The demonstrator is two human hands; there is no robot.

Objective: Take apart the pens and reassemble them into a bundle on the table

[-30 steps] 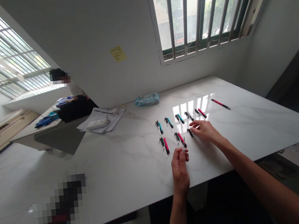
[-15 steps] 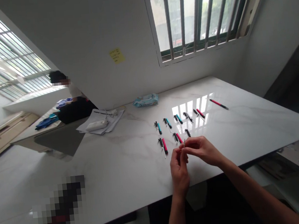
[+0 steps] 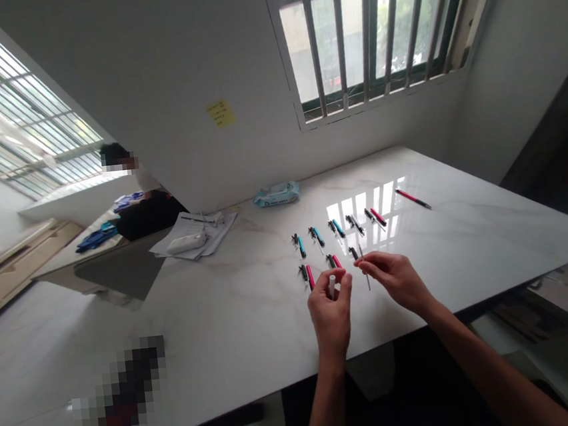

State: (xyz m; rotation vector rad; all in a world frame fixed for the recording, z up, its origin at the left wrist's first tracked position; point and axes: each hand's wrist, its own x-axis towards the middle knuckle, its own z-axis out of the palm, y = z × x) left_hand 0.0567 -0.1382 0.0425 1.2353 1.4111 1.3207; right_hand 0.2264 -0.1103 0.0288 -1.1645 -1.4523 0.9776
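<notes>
My left hand (image 3: 330, 319) is closed around a white pen barrel (image 3: 332, 285), whose pale end sticks up between thumb and fingers. Between the thumb and fingertips of my right hand (image 3: 398, 281) is a thin pen refill (image 3: 368, 282), apart from the barrel. Just beyond that refill lies a black pen part (image 3: 353, 252) with a clip. Beside my left hand are a red barrel (image 3: 311, 275) and a black part (image 3: 303, 273), partly covered by the fingers. Farther back, several sets of pen parts lie in a row, among them a teal barrel (image 3: 319, 237).
A whole red-and-black pen (image 3: 413, 198) rests at the right of the marbled table (image 3: 234, 325). A blue wipes packet (image 3: 277, 194) is by the wall. Papers (image 3: 225, 232) lie at the left. Another person (image 3: 148, 182) sits at a table in the background.
My hands have moved apart. The refill has come clear of the barrel in my right hand, while the barrel stays in my left, which has shifted slightly left.
</notes>
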